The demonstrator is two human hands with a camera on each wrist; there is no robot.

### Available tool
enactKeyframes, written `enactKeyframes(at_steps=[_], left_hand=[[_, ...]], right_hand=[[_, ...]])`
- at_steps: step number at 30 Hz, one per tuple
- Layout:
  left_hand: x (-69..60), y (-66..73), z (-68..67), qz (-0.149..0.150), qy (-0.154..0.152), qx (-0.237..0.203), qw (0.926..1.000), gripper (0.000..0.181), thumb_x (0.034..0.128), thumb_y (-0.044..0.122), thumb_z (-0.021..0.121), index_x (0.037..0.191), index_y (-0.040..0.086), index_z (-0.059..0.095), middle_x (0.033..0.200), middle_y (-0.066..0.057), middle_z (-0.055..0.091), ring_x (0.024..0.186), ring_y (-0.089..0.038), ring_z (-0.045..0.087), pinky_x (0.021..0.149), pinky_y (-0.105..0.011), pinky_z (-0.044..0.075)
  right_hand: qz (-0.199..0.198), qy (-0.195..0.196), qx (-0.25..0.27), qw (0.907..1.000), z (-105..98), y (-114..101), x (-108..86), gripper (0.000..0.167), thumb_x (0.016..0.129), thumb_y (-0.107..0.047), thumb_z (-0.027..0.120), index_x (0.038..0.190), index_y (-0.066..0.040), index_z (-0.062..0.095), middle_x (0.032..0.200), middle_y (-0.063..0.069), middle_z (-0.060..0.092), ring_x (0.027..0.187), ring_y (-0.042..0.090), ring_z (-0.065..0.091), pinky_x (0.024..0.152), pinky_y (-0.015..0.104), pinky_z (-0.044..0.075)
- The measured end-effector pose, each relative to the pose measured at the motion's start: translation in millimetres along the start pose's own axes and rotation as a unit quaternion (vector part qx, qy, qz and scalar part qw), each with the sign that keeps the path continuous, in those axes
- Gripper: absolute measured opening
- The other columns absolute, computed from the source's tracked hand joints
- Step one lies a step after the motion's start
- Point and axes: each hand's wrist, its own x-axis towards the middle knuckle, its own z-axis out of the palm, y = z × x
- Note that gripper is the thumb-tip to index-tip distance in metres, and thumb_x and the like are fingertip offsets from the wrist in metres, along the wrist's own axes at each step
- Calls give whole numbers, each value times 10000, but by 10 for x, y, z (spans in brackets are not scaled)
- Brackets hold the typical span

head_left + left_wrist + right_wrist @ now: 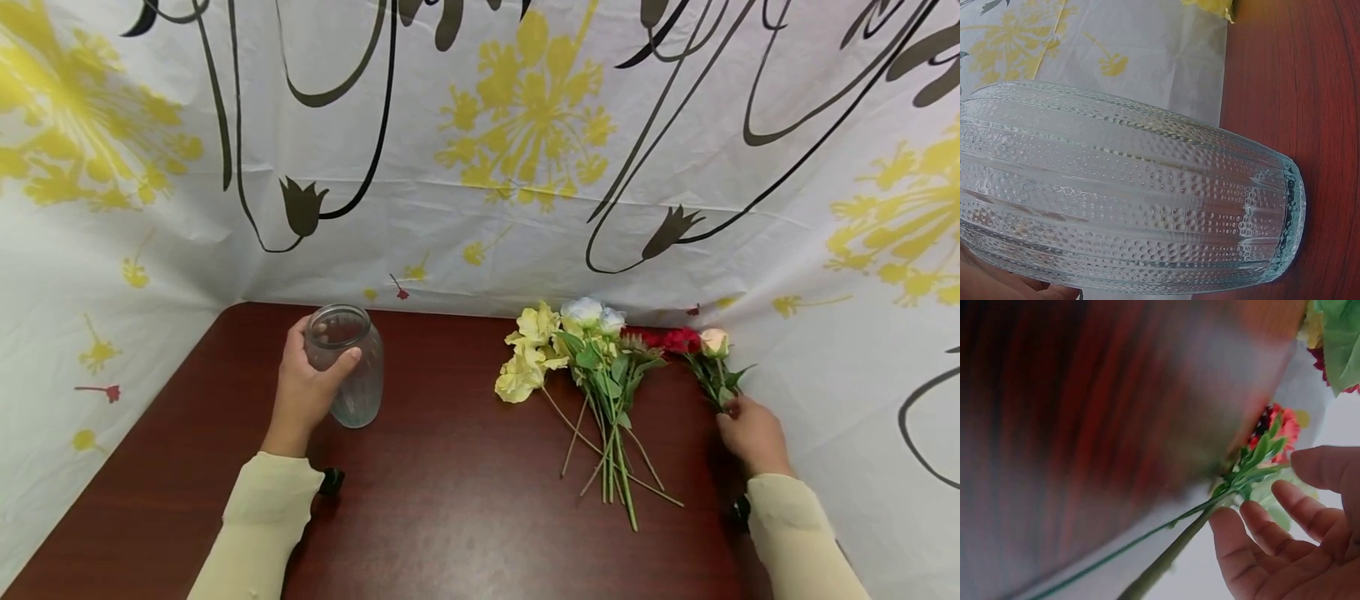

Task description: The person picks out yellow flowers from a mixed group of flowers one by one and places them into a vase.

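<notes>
On the left of the table, my left hand (306, 385) grips a clear glass vase (358, 375) near its mouth, thumb on the near side. The left wrist view shows the vase's ribbed, dimpled wall (1147, 194) up close, its base against the tabletop. Over at the right edge, my right hand (756, 435) is at the stems of a peach rose (715, 342) with green leaves. In the right wrist view, the fingers (1235, 544) lie beside the stems (1175, 556), thumb apart from them. Red flowers (678, 339) lie next to the rose.
A bunch of yellow flowers (525, 367), pale blue flowers (592, 315) and long green stems (617, 467) lies right of centre on the dark red table (450, 467). White patterned sheeting (480, 225) stands behind the table and along both sides.
</notes>
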Motion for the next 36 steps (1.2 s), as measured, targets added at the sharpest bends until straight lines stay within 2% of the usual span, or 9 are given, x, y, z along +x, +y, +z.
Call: enactKeyframes(at_steps=[5,11,18,20,27,31,36], left_hand=[[10,-2,-3,-50,-15,30,10000,791,866,212,724,1508,41,295,1425,-204,421,1266,-343,444,1004,-625,376],[-2,17,-3,-53,-25,14,10000,788,866,209,723,1504,34,295,1422,-205,416,1269,-346,439,1003,-628,377],[-8,13,-2,-37,-30,-10,10000,787,867,210,723,1503,32,295,1417,-209,422,1252,-336,452,990,-626,392],[15,-41,0,-41,-15,-8,10000,789,865,207,726,1504,40,296,1420,-205,422,1252,-334,454,994,-618,391],[150,-396,15,-67,33,57,10000,811,857,219,743,1526,114,295,1438,-151,423,1254,-308,457,997,-595,389],[159,-446,1,-10,62,38,10000,818,845,239,765,1522,159,311,1431,-116,439,1248,-281,463,984,-588,404],[150,-456,2,15,71,73,9999,819,841,260,777,1516,183,320,1422,-95,443,1248,-262,464,980,-586,413]], right_hand=[[-53,117,100,9999,6,-153,-13,307,957,-140,553,1080,139,585,1022,372,599,880,524,566,737,591,442],[-185,152,178,9996,-7,-372,-21,374,989,-195,561,1146,144,577,1083,370,594,936,528,560,754,597,443],[-244,-87,348,9991,10,-655,-111,400,1020,-298,535,1163,70,602,1081,291,637,900,435,608,686,528,480],[-272,-116,371,9989,12,-738,-147,388,1019,-295,542,1165,59,609,1070,274,647,878,409,621,668,514,488],[-487,-105,294,9983,56,-999,-255,277,1000,-257,581,1071,-1,660,953,170,687,761,287,625,628,457,485],[-602,-203,311,9975,89,-1114,-266,238,996,-250,581,1033,-31,667,898,117,681,710,230,588,604,404,455],[-653,-471,396,9960,126,-1215,-304,172,984,-220,569,966,-71,653,862,68,661,708,205,576,623,394,457]])
